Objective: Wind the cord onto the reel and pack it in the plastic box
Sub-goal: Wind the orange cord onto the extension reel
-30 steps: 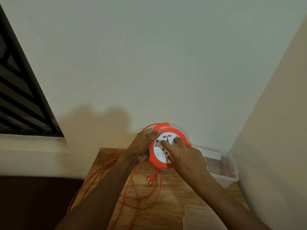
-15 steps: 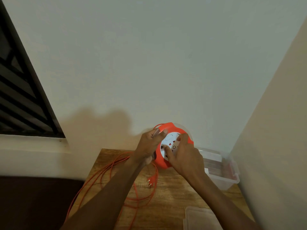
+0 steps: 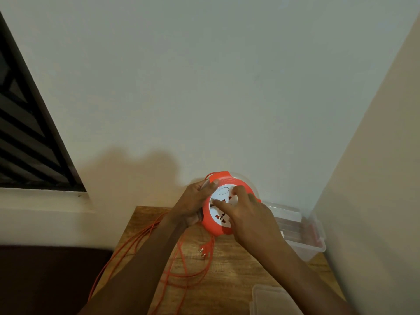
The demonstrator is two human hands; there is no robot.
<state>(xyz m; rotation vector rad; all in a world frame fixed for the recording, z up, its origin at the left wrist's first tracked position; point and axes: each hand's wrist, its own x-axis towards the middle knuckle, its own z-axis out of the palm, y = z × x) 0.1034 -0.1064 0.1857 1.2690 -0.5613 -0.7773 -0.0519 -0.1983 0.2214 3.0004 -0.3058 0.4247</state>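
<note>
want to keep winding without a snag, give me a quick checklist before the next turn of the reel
1. Left hand gripping the round orange cord reel by its edge: ok.
2. Right hand fingers on the white socket face: ok.
3. Loose orange cord free of knots: cannot tell.
4. Two-pin plug lying clear on the wooden table: ok.
5. Clear plastic box open, lid off: ok.

One head-worn camera looks forward and down from close above the wooden table (image 3: 227, 280), facing the wall (image 3: 204, 76) at 12 o'clock; a window (image 3: 25, 133) sits at 9 o'clock.
</note>
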